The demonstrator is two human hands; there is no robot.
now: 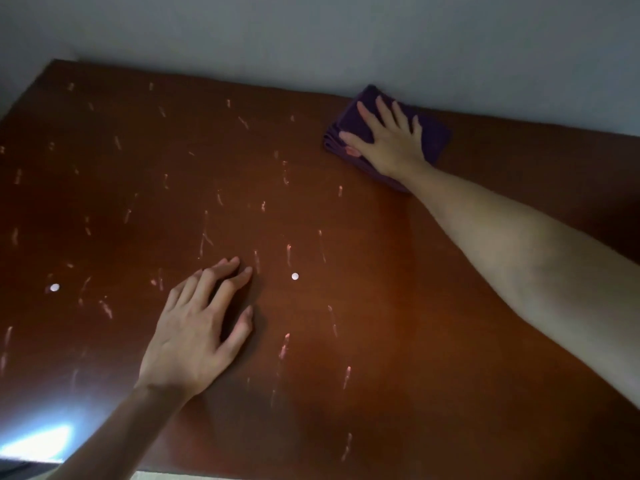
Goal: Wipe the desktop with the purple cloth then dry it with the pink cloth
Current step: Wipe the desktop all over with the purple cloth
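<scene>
Head view, single frame. Item: desktop (346, 393), reddish-brown wood-grain surface, filling most of the frame and meeting a pale wall (311, 36) along its far edge. Surface bears many short pale streaks (284, 348), scattered mostly across the left and middle; the strip toward the right shows far fewer. Two small round bright spots (295, 276) sit on the wood, one left, one centre; a bright glare patch (38, 445) lies at the near left corner. Item: purple cloth (433, 136), folded into a thick pad, lying flat on the desktop at the far right, just beside the wall. Right hand (388, 140): arm stretched forward, palm down on top of the purple cloth, fingers straight and spread, pressing rather than gripping. Left hand (201, 327): near the centre-left of the desktop, holding nothing, fingers loosely bent with the fingertips (242, 271) touching the wood. Pink cloth: not in view.
</scene>
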